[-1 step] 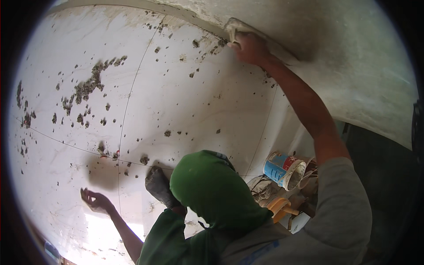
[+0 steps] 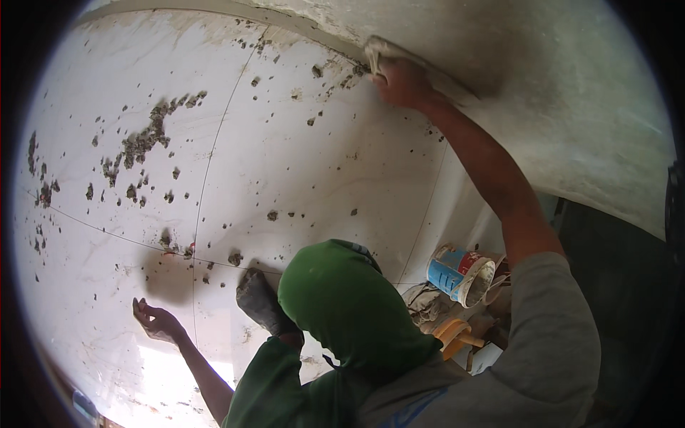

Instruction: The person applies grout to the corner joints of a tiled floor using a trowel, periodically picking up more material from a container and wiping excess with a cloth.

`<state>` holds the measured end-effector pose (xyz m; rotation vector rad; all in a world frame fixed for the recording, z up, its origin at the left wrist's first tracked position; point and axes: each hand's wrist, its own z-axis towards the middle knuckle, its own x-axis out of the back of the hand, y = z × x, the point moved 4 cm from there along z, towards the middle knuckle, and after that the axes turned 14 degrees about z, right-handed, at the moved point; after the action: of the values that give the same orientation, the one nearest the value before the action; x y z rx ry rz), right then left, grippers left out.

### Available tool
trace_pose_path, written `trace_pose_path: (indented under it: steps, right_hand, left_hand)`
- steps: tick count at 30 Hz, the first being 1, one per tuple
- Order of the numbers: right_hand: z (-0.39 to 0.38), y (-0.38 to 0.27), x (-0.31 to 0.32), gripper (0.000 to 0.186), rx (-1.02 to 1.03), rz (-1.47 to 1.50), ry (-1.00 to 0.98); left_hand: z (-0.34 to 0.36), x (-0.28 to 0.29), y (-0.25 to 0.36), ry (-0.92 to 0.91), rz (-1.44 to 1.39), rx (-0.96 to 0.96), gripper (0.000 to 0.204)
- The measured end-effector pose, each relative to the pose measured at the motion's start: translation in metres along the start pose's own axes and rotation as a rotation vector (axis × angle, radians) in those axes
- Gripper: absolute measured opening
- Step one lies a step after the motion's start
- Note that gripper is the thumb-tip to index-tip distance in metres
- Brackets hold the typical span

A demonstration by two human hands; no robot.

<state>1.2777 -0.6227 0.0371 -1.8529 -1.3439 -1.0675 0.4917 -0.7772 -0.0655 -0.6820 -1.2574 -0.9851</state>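
My right hand (image 2: 404, 82) is closed around the handle of a plastering trowel (image 2: 378, 51). The trowel's long flat blade lies against the grey plastered wall (image 2: 564, 78), just above where it meets the floor; my fingers hide part of the handle. Over the white tiled floor, at the lower left, hangs my left hand (image 2: 160, 324), its fingers loosely curled with a gap and nothing visible in them. Between my arms is green cloth (image 2: 342, 299), with a foot in a dark covering (image 2: 258, 303) beside it.
Lumps of grey mortar (image 2: 146, 139) lie scattered over the white floor tiles (image 2: 285, 164). On the right stands a blue and white bucket (image 2: 457, 274) tilted among crumpled cloth (image 2: 424, 303) and an orange tool or container (image 2: 453, 335). A dark opening (image 2: 614, 285) lies beyond my right arm.
My right hand and the trowel have shifted slightly down along the wall. The fingers of my left hand have curled a little more.
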Motion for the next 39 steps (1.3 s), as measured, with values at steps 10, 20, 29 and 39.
trace_pose_path:
  steps: [10, 20, 29, 39]
  right_hand:
    - [-0.038, 0.085, -0.027, 0.048, 0.233, 0.179, 0.272]
    - [-0.032, 0.009, -0.073, 0.044, 0.550, 0.498, 0.422]
    - [0.021, -0.041, -0.064, 0.041, 0.539, 0.450, 0.394]
    - [0.067, -0.063, -0.056, 0.037, 0.442, 0.405, 0.431]
  left_hand:
    - [-0.043, 0.003, -0.163, -0.166, -0.105, 0.455, 0.045]
    - [-0.001, 0.010, -0.050, -0.259, 0.025, 0.259, 0.050]
    - [-0.008, 0.004, -0.042, -0.244, -0.096, 0.206, 0.051]
    - [-0.029, 0.009, -0.066, -0.249, -0.026, 0.263, 0.053]
